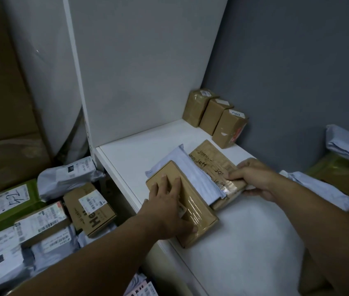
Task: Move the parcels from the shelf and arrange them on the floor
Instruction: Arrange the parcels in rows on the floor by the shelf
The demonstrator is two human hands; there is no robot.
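Observation:
On the white shelf (130, 159) lie three parcels side by side. My left hand (167, 208) presses on a taped brown box (199, 212) near the front edge, thumb at its near end. A white poly mailer (190, 176) is squeezed between that box and a flat brown parcel with handwritten names (212, 159). My right hand (252, 178) grips the right edge of the handwritten parcel. Three small brown boxes (214, 116) stand upright in a row at the shelf's back right corner.
Below left of the shelf, the floor holds a pile of parcels: a green box (4, 206), brown labelled boxes (88, 208) and grey mailers (68, 176). More mailers and a green-brown box (340, 167) sit at the right. A white shelf post (79, 82) rises at the left.

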